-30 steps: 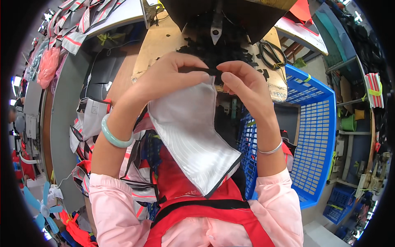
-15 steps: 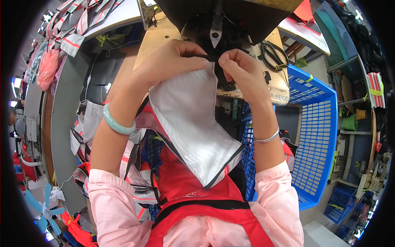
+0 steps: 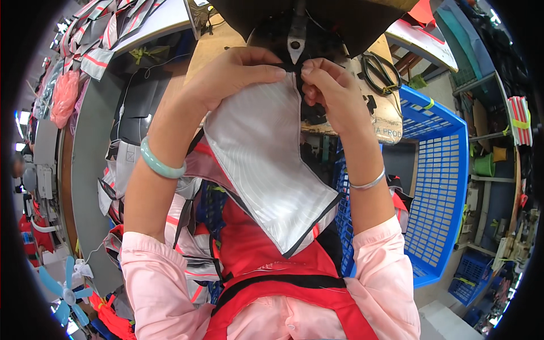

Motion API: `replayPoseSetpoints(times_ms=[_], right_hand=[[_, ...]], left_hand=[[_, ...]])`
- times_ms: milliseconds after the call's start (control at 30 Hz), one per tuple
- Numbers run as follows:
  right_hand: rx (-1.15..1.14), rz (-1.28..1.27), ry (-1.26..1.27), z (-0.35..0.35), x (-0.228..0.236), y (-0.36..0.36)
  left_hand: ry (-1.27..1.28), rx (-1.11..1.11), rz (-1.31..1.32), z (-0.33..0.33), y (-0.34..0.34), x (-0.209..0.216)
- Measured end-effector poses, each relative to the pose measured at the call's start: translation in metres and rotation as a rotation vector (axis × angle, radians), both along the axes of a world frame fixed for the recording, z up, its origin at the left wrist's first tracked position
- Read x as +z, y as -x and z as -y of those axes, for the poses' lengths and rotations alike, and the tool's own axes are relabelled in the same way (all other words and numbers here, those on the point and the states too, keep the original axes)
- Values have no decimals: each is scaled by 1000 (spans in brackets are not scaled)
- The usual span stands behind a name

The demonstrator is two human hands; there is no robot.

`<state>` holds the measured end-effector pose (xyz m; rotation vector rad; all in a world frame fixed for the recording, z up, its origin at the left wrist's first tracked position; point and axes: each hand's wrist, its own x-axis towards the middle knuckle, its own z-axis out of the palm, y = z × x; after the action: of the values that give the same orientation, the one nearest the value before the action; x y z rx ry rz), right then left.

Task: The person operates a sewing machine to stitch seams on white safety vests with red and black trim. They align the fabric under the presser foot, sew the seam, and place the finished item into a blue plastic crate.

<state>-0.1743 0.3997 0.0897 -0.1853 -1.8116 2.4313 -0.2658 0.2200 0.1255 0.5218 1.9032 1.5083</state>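
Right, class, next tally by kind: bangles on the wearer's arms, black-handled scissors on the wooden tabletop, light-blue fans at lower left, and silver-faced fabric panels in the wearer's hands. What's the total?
Bangles: 2 (pale green bangle, silver bangle)
Black-handled scissors: 1 pair
Light-blue fan: 1
Silver-faced fabric panel: 1
Total: 5

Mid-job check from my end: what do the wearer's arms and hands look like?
Both the left hand and right hand are gloveless. The pale pink sleeves have gathered cuffs, leaving the forearms bare. A pale green bangle circles the left arm; a thin silver bangle, the right.
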Motion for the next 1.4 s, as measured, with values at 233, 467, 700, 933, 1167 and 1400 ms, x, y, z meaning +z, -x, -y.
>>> replayPoseSetpoints(times_ms=[233,467,700,933,1167,1400], right_hand=[[-14,3,154,4,-2,5],[-72,-32,181,9,-1,7],[-132,-101,327,6,2,-4],[46,-111,-434,19,0,-60],[48,69,-210,14,-4,-124],[-327,-173,-1176,-4,-9,-173]], left_hand=[[-112,52,191,-1,-1,-4],[-138,78,214,-3,0,-2],[-118,143,119,2,-10,3],[-47,-110,-20,15,-44,-6],[189,-314,-167,63,-77,-45],[-23,-341,-267,71,-145,-77]])
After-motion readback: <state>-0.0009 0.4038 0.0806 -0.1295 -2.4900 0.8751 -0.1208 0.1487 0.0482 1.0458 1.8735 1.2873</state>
